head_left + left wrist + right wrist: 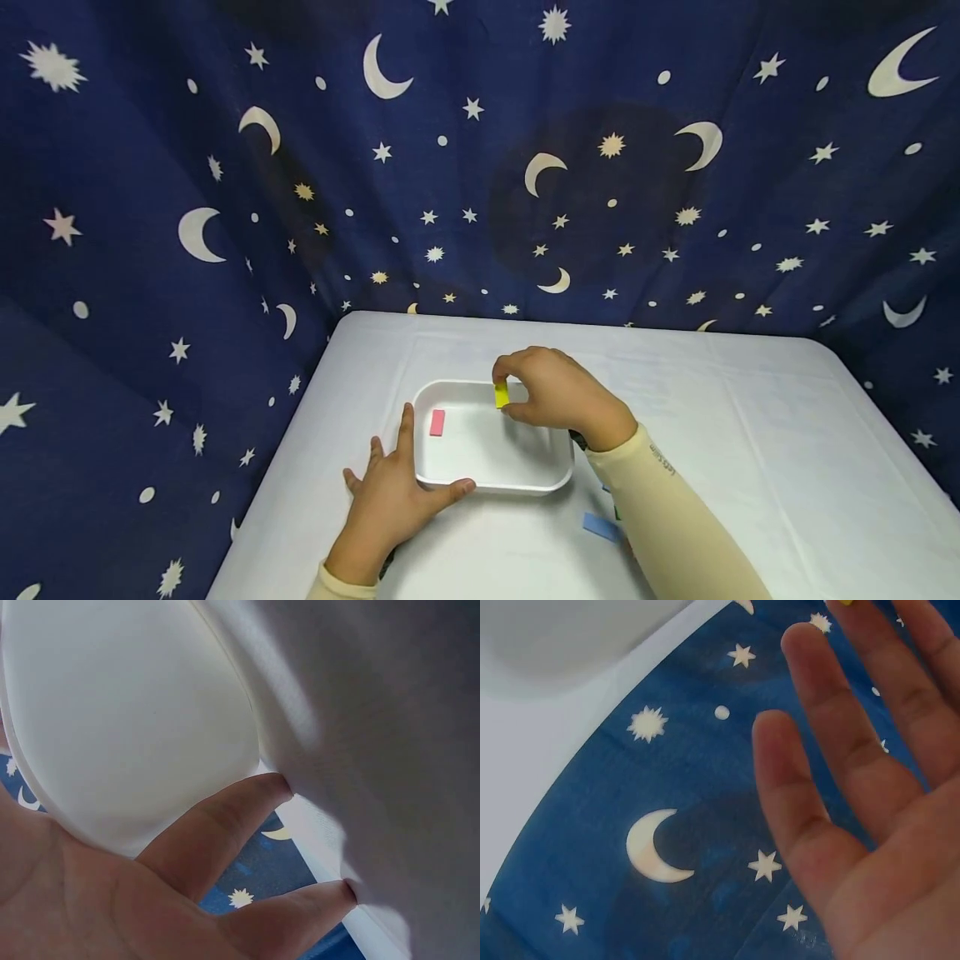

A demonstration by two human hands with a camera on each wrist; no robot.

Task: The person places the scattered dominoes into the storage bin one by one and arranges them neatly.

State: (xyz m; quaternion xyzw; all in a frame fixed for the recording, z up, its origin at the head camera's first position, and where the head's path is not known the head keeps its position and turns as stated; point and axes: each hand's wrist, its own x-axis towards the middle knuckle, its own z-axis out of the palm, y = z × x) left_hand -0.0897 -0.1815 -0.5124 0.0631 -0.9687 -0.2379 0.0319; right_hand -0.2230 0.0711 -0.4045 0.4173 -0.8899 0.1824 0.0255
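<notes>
A white rectangular tray (493, 485) stands on the table with a small flat pink block (437, 422) lying in its left part. Over the far side of the tray, my right hand (558, 387) pinches a small yellow block (501, 395) between thumb and fingertip. Only a sliver of yellow shows at the top of the right wrist view, beside the spread fingers. My left hand (401, 492) rests at the tray's near left corner, fingers straight along the left wall and thumb along the front rim. In the left wrist view the tray's underside or outer wall (135, 712) lies against that hand.
A blue block (601, 527) lies on the white table (750, 433), right of the tray and partly under my right sleeve (667, 508). Bits of other coloured blocks peek out there, mostly hidden. A dark blue curtain (480, 192) with moons and stars hangs round the table.
</notes>
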